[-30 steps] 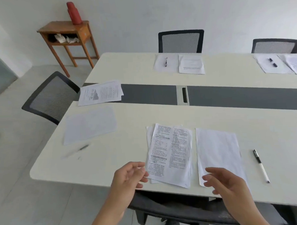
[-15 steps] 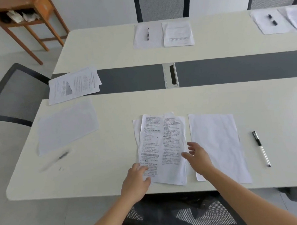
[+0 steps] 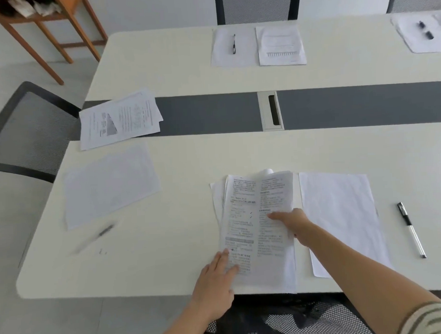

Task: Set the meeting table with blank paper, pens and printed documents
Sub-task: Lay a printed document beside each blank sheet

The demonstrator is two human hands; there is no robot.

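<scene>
A printed document (image 3: 251,211) of several sheets lies at the near table edge, its top page lifted on the right. My right hand (image 3: 291,223) pinches that right edge, thumb on top. Flat on the lower left corner of the document rests my left hand (image 3: 216,275), fingers straight. To the right lie a blank sheet (image 3: 343,217) and a pen (image 3: 411,230). At the left end of the table are another printed document (image 3: 120,118), a blank sheet (image 3: 109,181) and a blurred pen (image 3: 104,231).
The cream table (image 3: 188,153) has a grey centre strip with a cable slot (image 3: 271,110). Across it lie paper with a pen (image 3: 233,43) and a printout (image 3: 279,44). Mesh chairs stand at the left (image 3: 28,132), far side (image 3: 256,5) and below me. A wooden side table (image 3: 43,20) is far left.
Both hands moved from the table edge onto the near printed document. My right hand took hold of its right edge and lifted the top page; the view tilted down and closer.
</scene>
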